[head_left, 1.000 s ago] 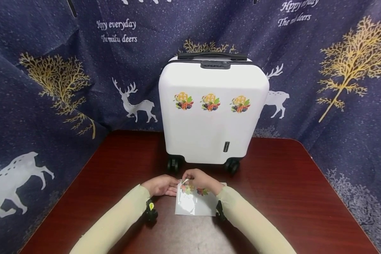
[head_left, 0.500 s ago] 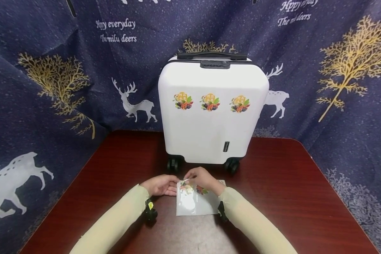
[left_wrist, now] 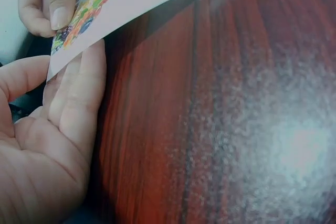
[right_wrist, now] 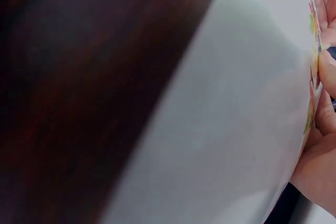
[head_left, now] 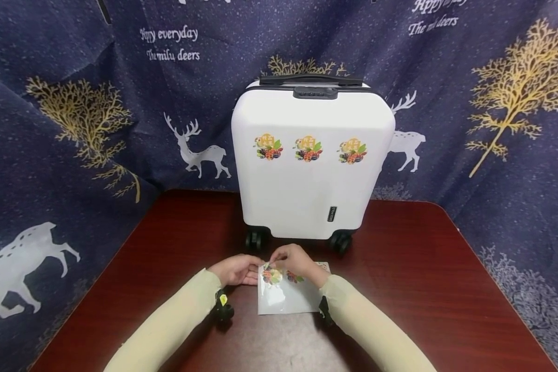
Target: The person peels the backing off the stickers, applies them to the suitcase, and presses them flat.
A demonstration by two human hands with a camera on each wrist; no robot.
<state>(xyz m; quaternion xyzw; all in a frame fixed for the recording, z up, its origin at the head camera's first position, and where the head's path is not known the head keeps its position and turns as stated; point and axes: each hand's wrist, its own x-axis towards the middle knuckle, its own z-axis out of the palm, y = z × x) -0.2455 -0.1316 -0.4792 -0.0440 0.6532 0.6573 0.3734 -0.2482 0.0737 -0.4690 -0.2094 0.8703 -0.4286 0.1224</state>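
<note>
A white sticker sheet [head_left: 295,300] with colourful fruit stickers along its far part lies before the suitcase [head_left: 307,196]. At the sheet's far left corner the left hand [head_left: 234,270] holds the edge, its fingers behind the sheet and the thumb at the corner in the left wrist view. Reaching over the far edge, the right hand [head_left: 296,260] pinches the sheet near that corner. Its thumb presses by a fruit sticker [left_wrist: 86,14]. Whether that sticker's edge is lifted cannot be made out. The right forearm and hand hide part of the other stickers.
The white suitcase stands upright on the dark red wooden table [head_left: 186,222]. Three fruit stickers, including a middle sticker [head_left: 309,149], form a row across its front. A blue curtain [head_left: 200,93] with deer and trees hangs behind.
The right hand has shifted slightly right along the sheet's far edge, so the left fruit sticker shows more. The white flap seen at its fingertips earlier is no longer visible. The left hand stays put.
</note>
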